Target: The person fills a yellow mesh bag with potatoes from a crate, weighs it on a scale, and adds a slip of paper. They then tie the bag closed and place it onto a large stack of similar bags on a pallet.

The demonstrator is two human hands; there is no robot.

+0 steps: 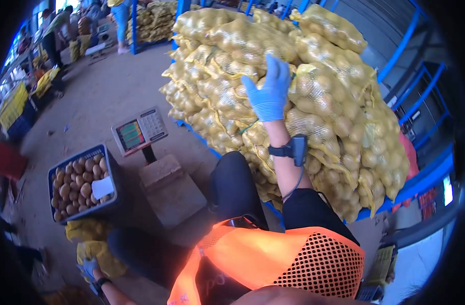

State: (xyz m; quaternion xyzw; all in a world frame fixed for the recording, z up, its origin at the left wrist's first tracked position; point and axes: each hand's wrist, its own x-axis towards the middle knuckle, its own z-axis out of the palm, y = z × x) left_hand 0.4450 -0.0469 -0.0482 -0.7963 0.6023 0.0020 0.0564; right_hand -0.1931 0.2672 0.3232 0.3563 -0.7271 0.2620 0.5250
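My right hand [270, 91], in a blue glove, reaches over a tall stack of yellow mesh sacks of potatoes [324, 96]. Its fingers are spread and nothing is in them; in this view it overlaps the front of the stack. Low at the left, my left hand [88, 268], also blue-gloved, is at the edge of a yellow mesh sack [103, 254] on the floor. Its fingers are small and blurred against the sack, and I cannot tell whether they grip it. A second yellow sack [85, 230] lies just beyond.
A digital scale [174, 195] with a lit display [131, 133] stands in front of my knees. Left of it is a dark blue crate [110, 157] of potatoes with a white card [102, 187] on top. Blue metal rails [405, 43] flank the stack. People work at the far left.
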